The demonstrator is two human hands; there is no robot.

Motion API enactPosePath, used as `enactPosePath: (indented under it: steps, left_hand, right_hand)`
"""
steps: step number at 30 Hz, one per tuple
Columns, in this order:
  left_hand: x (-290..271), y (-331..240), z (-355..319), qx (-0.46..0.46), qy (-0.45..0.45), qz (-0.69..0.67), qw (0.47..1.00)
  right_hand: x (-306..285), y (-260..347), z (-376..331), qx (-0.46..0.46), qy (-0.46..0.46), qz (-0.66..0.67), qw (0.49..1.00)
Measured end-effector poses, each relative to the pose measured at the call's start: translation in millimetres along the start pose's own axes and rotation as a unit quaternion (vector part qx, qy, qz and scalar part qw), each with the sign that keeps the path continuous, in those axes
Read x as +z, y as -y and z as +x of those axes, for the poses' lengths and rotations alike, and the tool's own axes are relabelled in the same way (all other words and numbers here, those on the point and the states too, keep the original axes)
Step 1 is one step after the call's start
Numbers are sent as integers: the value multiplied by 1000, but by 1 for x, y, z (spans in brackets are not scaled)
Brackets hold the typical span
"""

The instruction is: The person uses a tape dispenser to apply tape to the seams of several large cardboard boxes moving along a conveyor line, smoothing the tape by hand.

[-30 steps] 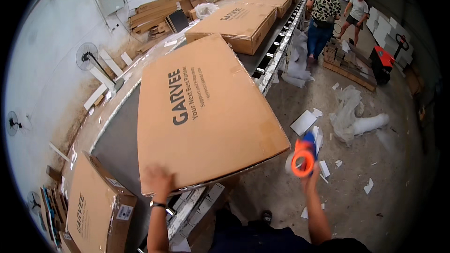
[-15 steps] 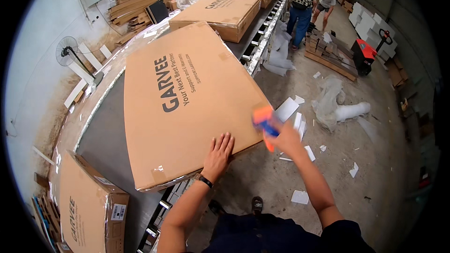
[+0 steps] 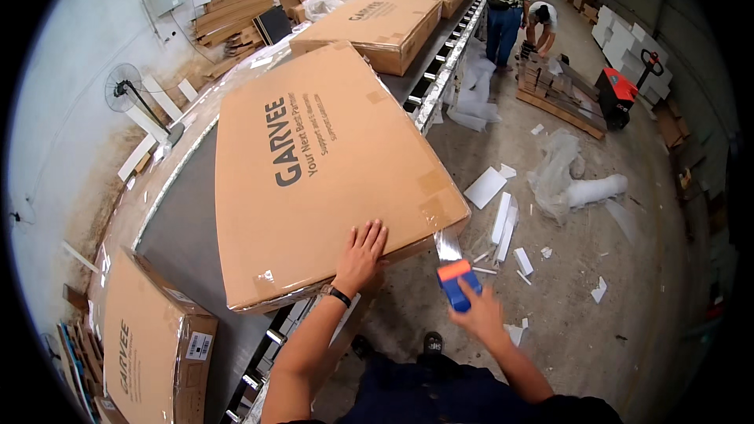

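A large flat cardboard box (image 3: 338,157) with dark print lies skewed on the conveyor in front of me. Spread flat on its top near the close edge, my left hand (image 3: 361,253) rests with the fingers out. My right hand (image 3: 477,310) grips a blue and orange tape dispenser (image 3: 458,284) off the box's near right corner. From the dispenser a strip of clear tape (image 3: 448,246) runs up to that corner, where its end is stuck to the top. Another piece of tape (image 3: 267,276) shows at the near left corner.
A second box (image 3: 153,345) stands at the lower left, and more boxes (image 3: 369,23) line the conveyor (image 3: 177,220) ahead. White foam pieces (image 3: 503,220) and plastic wrap (image 3: 561,177) litter the floor. Two people (image 3: 509,12) are near a pallet (image 3: 558,90) and red pallet jack (image 3: 618,88).
My right hand has moved the tape dispenser from the box's right corner down toward me, and a strip of tape now stretches between them. My left hand stays flat on the box.
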State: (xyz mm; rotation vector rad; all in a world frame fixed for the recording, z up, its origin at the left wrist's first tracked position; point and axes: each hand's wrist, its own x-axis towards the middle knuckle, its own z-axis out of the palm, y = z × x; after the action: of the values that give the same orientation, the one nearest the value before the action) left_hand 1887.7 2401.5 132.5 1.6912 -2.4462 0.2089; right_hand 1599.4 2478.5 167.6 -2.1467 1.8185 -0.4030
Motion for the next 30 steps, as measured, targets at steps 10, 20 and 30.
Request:
enactPosePath:
  steps: [10,20,30]
  left_hand:
    - [-15,-4,12,5,5,-28,1000]
    - [-20,50,-83,-111,56,43,991]
    - [-44,189,-234,-113,26,-32,993]
  right_hand:
    - [63,9,142,-39,146,-128,980]
    - [121,-68,-12,-54,289,113,949]
    - [-18,270,-8,-231,-102,316,915]
